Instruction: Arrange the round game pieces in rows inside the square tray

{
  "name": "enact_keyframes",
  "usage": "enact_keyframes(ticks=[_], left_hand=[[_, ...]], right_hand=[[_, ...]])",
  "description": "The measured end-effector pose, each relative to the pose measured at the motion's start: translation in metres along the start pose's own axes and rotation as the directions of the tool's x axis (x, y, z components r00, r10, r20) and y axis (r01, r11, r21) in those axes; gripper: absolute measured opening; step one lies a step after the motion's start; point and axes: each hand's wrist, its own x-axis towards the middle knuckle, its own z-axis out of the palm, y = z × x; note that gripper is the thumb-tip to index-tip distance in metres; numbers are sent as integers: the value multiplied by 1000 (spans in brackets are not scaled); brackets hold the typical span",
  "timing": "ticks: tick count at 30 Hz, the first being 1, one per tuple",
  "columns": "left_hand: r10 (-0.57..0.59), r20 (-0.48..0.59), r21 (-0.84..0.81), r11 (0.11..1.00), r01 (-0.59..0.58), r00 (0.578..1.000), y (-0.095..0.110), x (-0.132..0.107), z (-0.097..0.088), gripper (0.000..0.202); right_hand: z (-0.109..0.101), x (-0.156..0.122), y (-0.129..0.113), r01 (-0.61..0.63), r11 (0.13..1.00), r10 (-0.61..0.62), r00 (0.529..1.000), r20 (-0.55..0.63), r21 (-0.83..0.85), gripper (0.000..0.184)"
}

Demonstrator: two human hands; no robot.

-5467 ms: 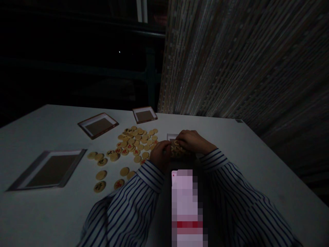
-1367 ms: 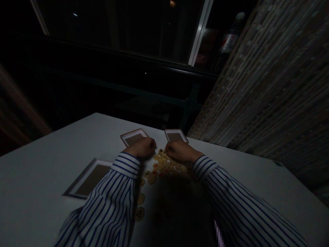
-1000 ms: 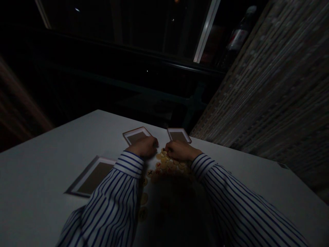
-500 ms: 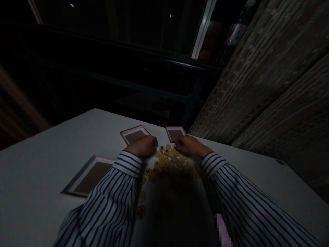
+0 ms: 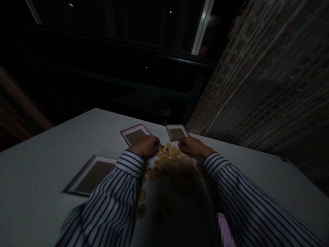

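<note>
Note rightward shift of right hand (image 5: 193, 146) since a second earlier, and fingers (image 5: 183, 143) curled there and on left hand (image 5: 146, 145), any hold impossible to tell. Pinch discs (image 5: 175, 158), strewn on table (image 5: 77, 133) between sleeves (image 5: 110, 195), by their rims.

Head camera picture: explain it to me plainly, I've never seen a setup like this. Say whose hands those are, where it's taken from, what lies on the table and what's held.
No machine here: these are a person's own bare hands, the left hand and the right hand, in striped sleeves. The camera is worn on that person's head, looking forward and down. On the white table lie many round pieces, some marked in red or black, and three shallow trays: one at the left, two near the far edge. Both hands are by the far end of the pile; it is too dark to tell whether either grips a piece.
</note>
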Motion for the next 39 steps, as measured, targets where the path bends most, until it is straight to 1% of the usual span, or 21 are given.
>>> enact_keyframes(ticks=[4,10,19,24,30,34,39], left_hand=[[-7,7,38,999,7,1000,5,-1,-1,29],[-7,17,35,999,7,1000,14,-3,-1,26],[-21,15,46,999,20,1000,19,-3,4,21],[-9,16,68,998,8,1000,16,-1,8,20],[-18,28,88,996,15,999,15,1,10,22],[-23,23,59,998,22,999,12,0,5,21],[-46,-16,7,999,46,999,-2,-2,-4,23]], right_hand=[[-3,-1,-2,18,1000,-18,1000,-10,-11,21],[-10,-5,-11,20,998,-26,996,-88,-63,24],[-11,-8,-20,83,995,-89,989,-118,-53,23],[-9,-8,-24,124,991,-129,982,-136,-42,21],[-8,-7,-25,137,990,-140,981,-132,-35,20],[-8,-8,-25,128,991,-133,984,-121,-47,22],[-7,-7,-24,145,989,-147,984,-104,-27,22]])
